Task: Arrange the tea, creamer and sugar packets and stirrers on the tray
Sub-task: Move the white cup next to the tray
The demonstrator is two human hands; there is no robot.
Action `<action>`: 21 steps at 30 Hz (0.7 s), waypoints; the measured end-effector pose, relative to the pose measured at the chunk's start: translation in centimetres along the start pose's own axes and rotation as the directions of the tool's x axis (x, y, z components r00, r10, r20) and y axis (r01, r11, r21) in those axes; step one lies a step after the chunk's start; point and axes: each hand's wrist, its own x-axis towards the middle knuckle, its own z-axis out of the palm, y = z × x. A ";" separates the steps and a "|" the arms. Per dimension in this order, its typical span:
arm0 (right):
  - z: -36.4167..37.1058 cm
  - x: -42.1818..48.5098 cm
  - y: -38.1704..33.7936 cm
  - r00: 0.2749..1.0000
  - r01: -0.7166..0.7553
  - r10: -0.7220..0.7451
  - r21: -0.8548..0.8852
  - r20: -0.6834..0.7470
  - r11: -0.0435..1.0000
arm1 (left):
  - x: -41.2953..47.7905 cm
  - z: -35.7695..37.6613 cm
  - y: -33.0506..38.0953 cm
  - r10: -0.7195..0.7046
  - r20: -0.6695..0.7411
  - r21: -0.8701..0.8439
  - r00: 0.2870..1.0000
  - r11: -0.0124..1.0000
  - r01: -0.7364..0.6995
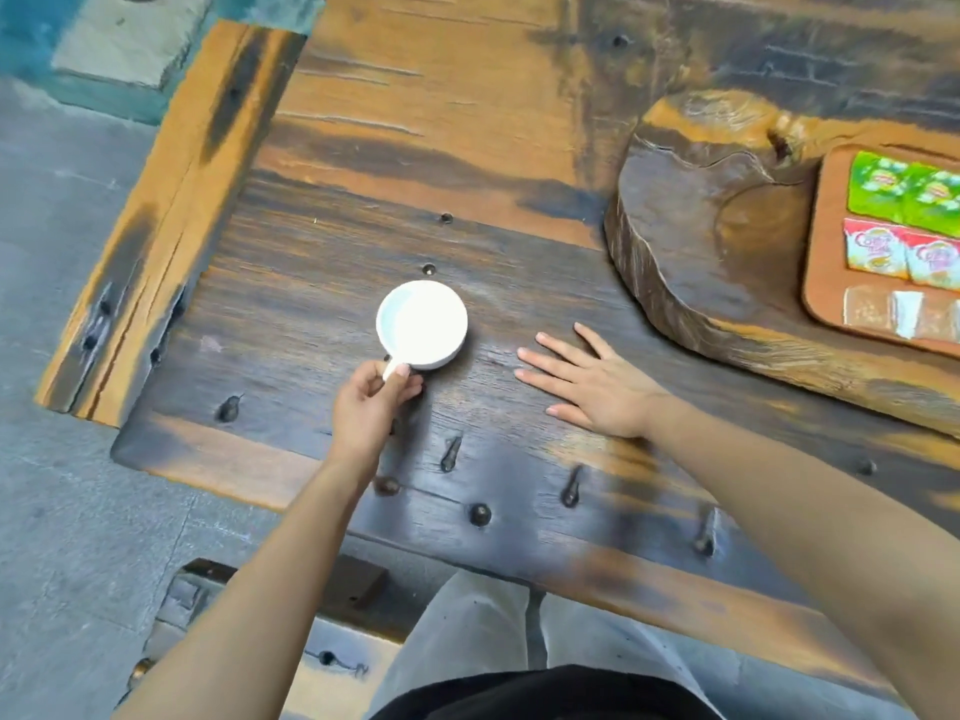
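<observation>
Our left hand [375,394] has its fingers [402,370] pinched on the handle of a white cup [422,323], which stands upright on the table [363,148] straight ahead of us. Our right hand [587,381] lies flat on the wood, fingers [540,358] spread and holding nothing, just beside the cup and pointing toward it. The tray [826,241] sits far to the right, on a wooden slab [691,210], half cut off by the frame edge. On it we see green packets [904,194] in the far row, red and white ones [901,254] in the middle, clear ones [904,314] nearest us; no stirrers are in view. The rows run left to right across the tray. We judge the right hand the nearer to the tray, and free, so any further placing falls to it, reaching right and away from the cup.
</observation>
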 end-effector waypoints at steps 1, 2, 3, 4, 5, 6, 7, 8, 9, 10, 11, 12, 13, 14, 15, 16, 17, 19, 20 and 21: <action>0.3 -1.1 0.3 0.999 -0.046 0.046 0.019 0.008 0.999 | -0.1 1.1 0.5 0.011 0.043 0.003 0.999 1.000 -0.011; 0.7 -2.4 0.6 0.995 -0.096 0.096 0.043 0.011 0.994 | -0.1 2.3 1.0 0.023 0.085 0.005 0.996 1.000 -0.024; 1.1 -3.6 0.7 0.989 -0.147 0.146 0.069 0.011 0.987 | -0.1 3.4 1.5 0.034 0.128 0.009 0.991 0.999 -0.035; 1.5 -4.7 0.8 0.980 -0.197 0.196 0.091 0.011 0.976 | 0.0 4.5 2.0 0.040 0.167 0.017 0.985 0.999 -0.044; 1.9 -5.9 0.8 0.969 -0.246 0.246 0.110 0.013 0.963 | 0.0 5.6 2.6 0.041 0.204 0.027 0.978 0.999 -0.047; 2.4 -6.9 0.8 0.956 -0.291 0.291 0.131 0.016 0.948 | 0.2 6.8 3.0 0.037 0.241 0.035 0.970 0.998 -0.047; 2.7 -7.9 0.8 0.943 -0.331 0.332 0.155 0.020 0.931 | 0.3 8.0 3.5 0.033 0.279 0.049 0.960 0.998 -0.048; 3.0 -8.8 0.9 0.929 -0.366 0.369 0.181 0.021 0.913 | 0.4 9.2 3.9 0.028 0.317 0.066 0.948 0.997 -0.052; 3.3 -9.7 0.9 0.916 -0.396 0.401 0.205 0.017 0.895 | 0.5 10.5 4.3 0.024 0.353 0.080 0.935 0.995 -0.056; 3.6 -10.5 0.9 0.901 -0.425 0.434 0.224 0.008 0.877 | 0.7 11.7 4.7 0.021 0.383 0.093 0.924 0.994 -0.061; 4.0 -11.2 0.8 0.881 -0.460 0.472 0.239 0.004 0.855 | 0.8 13.0 5.1 0.021 0.412 0.106 0.911 0.992 -0.071; 4.3 -11.8 0.6 0.855 -0.502 0.519 0.253 0.000 0.827 | 0.9 14.3 5.4 0.026 0.440 0.119 0.897 0.989 -0.087; 4.7 -12.1 0.3 0.822 -0.547 0.569 0.270 -0.006 0.793 | 1.1 15.5 5.7 0.031 0.468 0.136 0.883 0.985 -0.107; 5.0 -12.3 -0.1 0.790 -0.584 0.614 0.290 -0.013 0.758 | 1.2 16.7 6.0 0.035 0.497 0.152 0.867 0.980 -0.127; 5.2 -12.4 -0.4 0.764 -0.609 0.645 0.309 -0.019 0.731 | 1.3 17.8 6.3 0.037 0.526 0.165 0.850 0.976 -0.144; 5.4 -12.4 -0.6 0.751 -0.619 0.660 0.321 -0.025 0.717 | 1.5 18.9 6.6 0.040 0.551 0.170 0.833 0.972 -0.160; 5.4 -12.4 -0.6 0.747 -0.620 0.664 0.327 -0.034 0.714 | 1.7 20.0 6.8 0.045 0.573 0.175 0.819 0.969 -0.176; 5.4 -12.4 -0.6 0.747 -0.608 0.662 0.338 -0.062 0.718 | 2.2 22.0 7.1 0.052 0.614 0.194 0.787 0.957 -0.215; 5.5 -12.5 -0.6 0.747 -0.602 0.660 0.345 -0.076 0.721 | 2.5 22.9 7.2 0.056 0.633 0.205 0.772 0.950 -0.237; 5.5 -12.5 -0.6 0.747 -0.596 0.659 0.350 -0.088 0.722 | 2.8 23.7 7.2 0.059 0.647 0.212 0.760 0.944 -0.254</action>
